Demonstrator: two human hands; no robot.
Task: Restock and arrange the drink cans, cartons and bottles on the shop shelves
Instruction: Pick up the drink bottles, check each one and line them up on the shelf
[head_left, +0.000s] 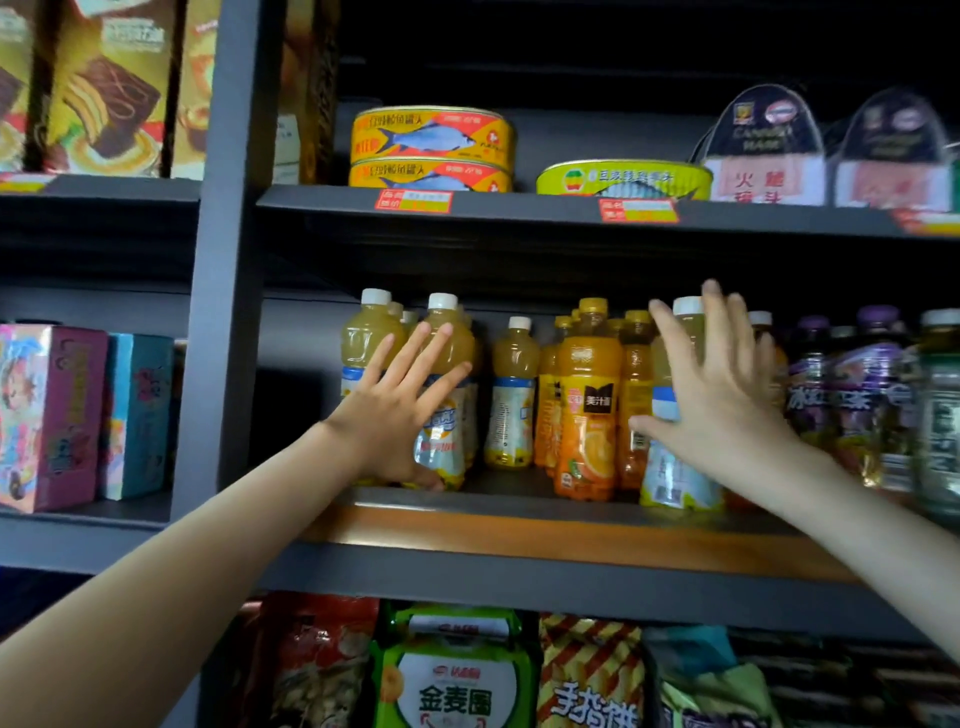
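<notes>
Both hands are up at the middle shelf (519, 530). The left hand (400, 410), fingers spread straight, presses flat on the pale yellow bottles (363, 343) at the shelf's left end. The right hand (722, 389), splayed too, lies against another white-capped bottle (675, 478) beside the orange bottles (589, 415). All stand upright, caps up, with blue-and-white labels.

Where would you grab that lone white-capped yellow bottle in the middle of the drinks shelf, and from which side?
Probably round the body of the bottle, just above its label, coming in from the front-left. It stands upright with a gap on its left, while the orange bottles crowd its right.
</notes>
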